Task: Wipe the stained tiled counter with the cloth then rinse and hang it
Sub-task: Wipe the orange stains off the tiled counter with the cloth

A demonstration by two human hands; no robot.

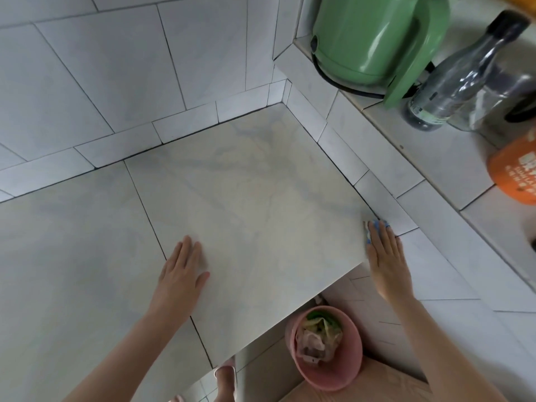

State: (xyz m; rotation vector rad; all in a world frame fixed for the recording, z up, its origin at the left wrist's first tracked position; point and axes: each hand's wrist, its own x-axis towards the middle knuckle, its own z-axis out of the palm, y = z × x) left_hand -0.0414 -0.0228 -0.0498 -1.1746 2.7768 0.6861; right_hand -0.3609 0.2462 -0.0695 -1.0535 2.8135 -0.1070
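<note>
The tiled counter (246, 198) is pale marbled tile with dark grout lines and faint yellowish marks near its middle. My left hand (182, 274) lies flat on it with fingers straight, near the front edge. My right hand (384, 256) presses a blue cloth (377, 224) against the counter's right edge, where it meets the raised tiled ledge. Only the cloth's tip shows past my fingers; most of it is hidden under the hand.
A raised tiled ledge (406, 158) on the right carries a green kettle (374, 39), a clear bottle (452, 82) and an orange container (516, 172). Below the counter's front edge stands a pink bin (348, 378) with rubbish. Tiled walls close the back and left.
</note>
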